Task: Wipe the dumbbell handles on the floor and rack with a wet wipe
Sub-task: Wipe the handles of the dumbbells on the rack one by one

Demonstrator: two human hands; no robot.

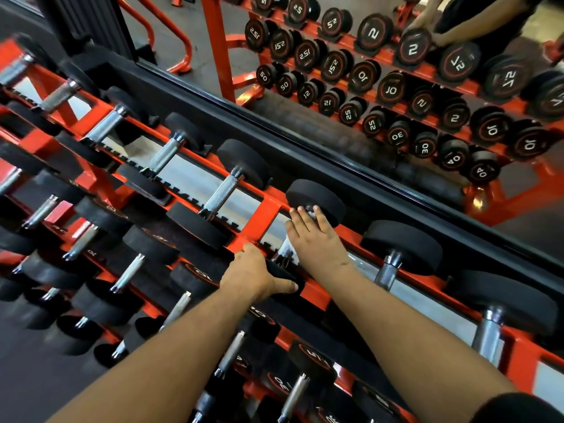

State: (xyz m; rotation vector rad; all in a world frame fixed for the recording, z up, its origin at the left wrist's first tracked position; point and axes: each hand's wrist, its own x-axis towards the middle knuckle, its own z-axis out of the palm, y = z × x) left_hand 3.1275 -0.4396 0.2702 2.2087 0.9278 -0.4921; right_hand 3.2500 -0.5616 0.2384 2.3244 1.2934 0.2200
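Note:
A red three-tier rack point(262, 215) holds rows of black dumbbells with knurled steel handles. My left hand point(253, 276) grips the near head point(285, 277) of one top-tier dumbbell. That dumbbell's far head point(317, 198) rests against the rack's back rail. My right hand point(316, 236) lies over its handle point(285, 250), fingers stretched toward the far head. A small white patch, apparently the wet wipe point(310, 212), shows under the fingertips. Most of the handle is hidden by the hand.
Neighbouring top-tier dumbbells sit to the left point(224, 190) and to the right point(389, 270). Lower tiers point(131, 270) carry smaller dumbbells. A wall mirror point(351, 87) behind the rack reflects the numbered weights and a person's arms.

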